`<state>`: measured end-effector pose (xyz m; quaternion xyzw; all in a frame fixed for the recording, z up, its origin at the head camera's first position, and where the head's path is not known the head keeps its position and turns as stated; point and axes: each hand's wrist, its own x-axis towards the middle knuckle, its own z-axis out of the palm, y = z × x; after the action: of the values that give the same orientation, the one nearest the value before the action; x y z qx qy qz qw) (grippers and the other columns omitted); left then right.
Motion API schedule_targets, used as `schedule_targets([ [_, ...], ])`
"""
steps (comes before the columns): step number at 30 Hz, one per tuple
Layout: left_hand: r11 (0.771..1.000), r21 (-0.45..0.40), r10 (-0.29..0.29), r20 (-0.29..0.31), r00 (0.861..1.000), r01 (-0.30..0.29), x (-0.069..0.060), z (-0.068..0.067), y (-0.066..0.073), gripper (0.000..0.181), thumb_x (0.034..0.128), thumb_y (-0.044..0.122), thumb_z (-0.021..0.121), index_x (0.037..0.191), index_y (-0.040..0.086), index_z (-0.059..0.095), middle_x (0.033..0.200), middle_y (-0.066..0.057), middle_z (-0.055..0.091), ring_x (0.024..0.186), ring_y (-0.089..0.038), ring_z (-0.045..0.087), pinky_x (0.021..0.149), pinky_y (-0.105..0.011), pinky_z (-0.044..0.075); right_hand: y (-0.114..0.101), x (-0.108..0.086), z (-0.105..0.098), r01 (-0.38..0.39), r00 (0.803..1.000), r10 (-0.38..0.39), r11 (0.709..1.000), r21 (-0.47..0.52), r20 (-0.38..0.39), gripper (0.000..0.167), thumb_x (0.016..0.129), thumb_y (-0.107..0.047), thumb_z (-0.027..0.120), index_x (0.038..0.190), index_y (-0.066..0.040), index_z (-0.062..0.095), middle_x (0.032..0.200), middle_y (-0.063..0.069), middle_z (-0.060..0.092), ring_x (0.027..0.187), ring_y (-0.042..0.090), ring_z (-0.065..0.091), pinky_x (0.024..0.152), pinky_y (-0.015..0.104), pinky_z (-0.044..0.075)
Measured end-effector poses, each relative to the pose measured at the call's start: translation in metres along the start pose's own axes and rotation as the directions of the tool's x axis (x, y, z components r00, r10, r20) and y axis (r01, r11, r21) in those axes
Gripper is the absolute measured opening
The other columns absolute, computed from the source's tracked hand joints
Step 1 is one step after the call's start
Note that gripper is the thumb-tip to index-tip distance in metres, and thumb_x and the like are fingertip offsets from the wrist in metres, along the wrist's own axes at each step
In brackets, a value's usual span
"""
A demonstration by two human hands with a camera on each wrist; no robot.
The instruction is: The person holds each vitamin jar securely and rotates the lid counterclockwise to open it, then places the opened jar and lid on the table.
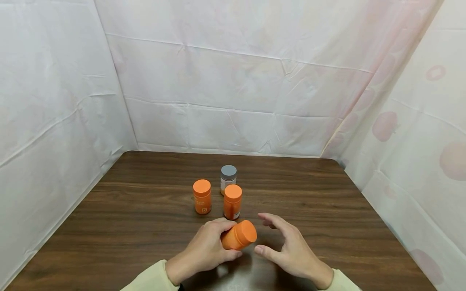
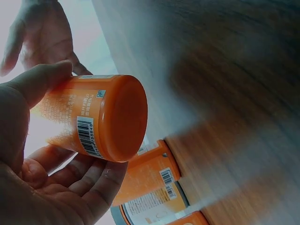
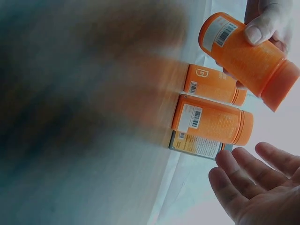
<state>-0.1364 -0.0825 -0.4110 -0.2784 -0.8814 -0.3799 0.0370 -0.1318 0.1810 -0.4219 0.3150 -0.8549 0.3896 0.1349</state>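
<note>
The left bottle (image 1: pixel 202 198) stands upright. My left hand (image 1: pixel 206 247) grips the held bottle (image 1: pixel 238 235) below its cap (image 1: pixel 248 231). Beyond, the jar (image 1: pixel 228 175) and middle bottle (image 1: pixel 232 202) stand upright. The held bottle tilts above the table (image 1: pixel 309 194); I judge it light, stiff, perhaps slippery, best taken round its body (image 1: pixel 231 239). My right hand (image 1: pixel 293 251), half spread, holds nothing

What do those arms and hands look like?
The left sleeve and right sleeve are pale yellow, ending at the wrists. A small dark bit, unclear what, shows by the left one. No gloves or rings show on the left hand or right hand.
</note>
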Motion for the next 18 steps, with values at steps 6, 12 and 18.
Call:
schedule_targets([
  [6,1.000,0.014,0.004,0.010,1.000,-0.004,0.0035,0.0031,0.0011,0.039,0.0706,0.025,0.095,0.100,0.030,0.070,0.092,0.016,0.059,0.076,-0.003,0.054,0.071,-0.025,0.047,-0.0046,0.0041,0.0016,0.019,1.000,-0.019,1.000,0.012,-0.020,0.069,0.084,-0.030,0.086,0.144,-0.025,0.053,0.133,-0.009,0.062,0.110,0.016,0.063,0.090,0.042,0.054],
  [12,1.000,0.009,-0.006,0.023,1.000,0.006,0.0055,0.0058,0.0008,0.038,0.0708,0.024,0.095,0.099,0.029,0.070,0.091,0.016,0.058,0.075,-0.003,0.054,0.071,-0.025,0.047,-0.0073,0.0065,0.0043,0.020,1.000,-0.019,1.000,0.021,-0.018,0.064,0.085,-0.034,0.085,0.142,-0.024,0.056,0.126,-0.006,0.066,0.106,0.014,0.062,0.086,0.039,0.053],
  [18,0.999,0.042,-0.012,0.018,1.000,0.012,0.0069,0.0074,-0.0003,0.036,0.0698,0.026,0.095,0.096,0.029,0.070,0.087,0.016,0.057,0.073,-0.003,0.052,0.068,-0.024,0.046,-0.0063,0.0100,0.0083,0.040,0.999,-0.039,0.999,0.037,-0.034,0.060,0.086,-0.033,0.084,0.138,-0.020,0.059,0.119,-0.008,0.067,0.100,0.013,0.062,0.084,0.036,0.053],
])
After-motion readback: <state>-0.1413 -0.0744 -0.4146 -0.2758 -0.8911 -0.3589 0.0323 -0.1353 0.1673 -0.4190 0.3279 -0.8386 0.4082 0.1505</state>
